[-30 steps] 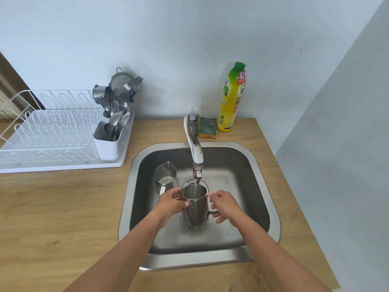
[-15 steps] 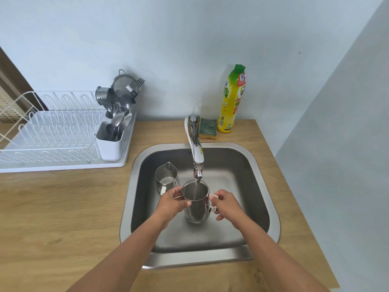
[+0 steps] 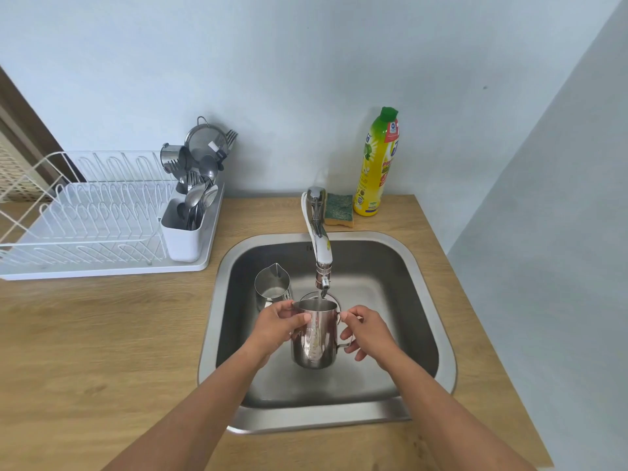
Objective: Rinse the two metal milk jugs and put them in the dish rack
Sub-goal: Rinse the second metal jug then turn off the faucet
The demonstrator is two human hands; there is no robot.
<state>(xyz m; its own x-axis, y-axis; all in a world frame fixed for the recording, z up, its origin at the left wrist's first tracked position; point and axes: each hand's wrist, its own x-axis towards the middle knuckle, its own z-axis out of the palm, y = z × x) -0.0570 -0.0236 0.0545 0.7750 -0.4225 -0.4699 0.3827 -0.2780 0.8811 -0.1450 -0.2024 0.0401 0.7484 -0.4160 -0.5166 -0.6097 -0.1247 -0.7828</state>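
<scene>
Fingers of the left hand (image 3: 280, 326) wrap the held jug (image 3: 314, 339) from its 9 o'clock side, thumb up at the rim. The right hand (image 3: 368, 331) pinches the top of the handle at 3 o'clock between thumb and forefinger, its other fingers (image 3: 350, 333) loosely curled by the handle's lower end. Change over the last second: close to nil. Same grip, jug kept upright under the stream. Only the splashing round its base is gone, so it's probably been lifted a touch. Layout, big to small: counter (image 3: 85, 334); sink (image 3: 339, 423); dish rack (image 3: 85, 215) at 10 o'clock of the sink, no jug in it; faucet (image 3: 319, 239) at 12 o'clock, thin stream into the held jug; second jug (image 3: 272, 283) upright in the sink at 10 o'clock of the held one, just beside the left hand, contact unclear. Judgement: still rinsing jug one. Tip-out, racking and all of jug two remain.
</scene>
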